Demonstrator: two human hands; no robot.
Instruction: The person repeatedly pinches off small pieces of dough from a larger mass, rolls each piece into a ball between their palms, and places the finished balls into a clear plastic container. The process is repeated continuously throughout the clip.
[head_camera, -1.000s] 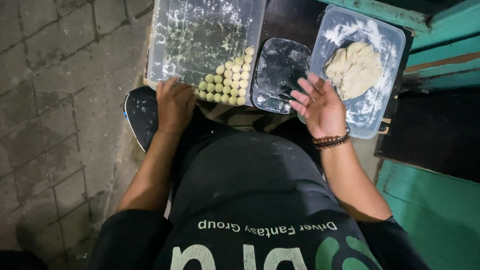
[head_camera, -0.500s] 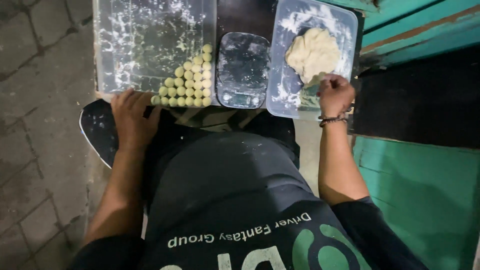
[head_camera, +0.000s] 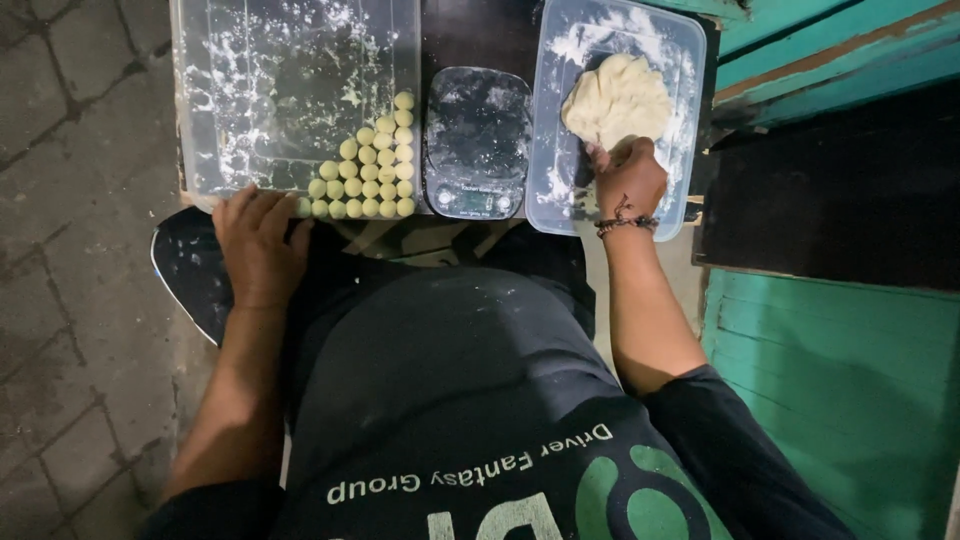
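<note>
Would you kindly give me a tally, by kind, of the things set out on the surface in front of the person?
Clear plastic tubs: 2
Kitchen scale: 1
Large dough lump: 1
Small dough balls: 28, as best I can count; they are tightly packed
Total: 32

Pale green dough balls (head_camera: 372, 172), cream dough lump (head_camera: 616, 98), teal wooden boards (head_camera: 850, 390).

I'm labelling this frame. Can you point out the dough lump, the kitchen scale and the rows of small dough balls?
dough lump (head_camera: 615, 100), head view, middle of its top.
kitchen scale (head_camera: 478, 135), head view, floury platform.
small dough balls (head_camera: 375, 170), head view, centre of the cluster.
</note>
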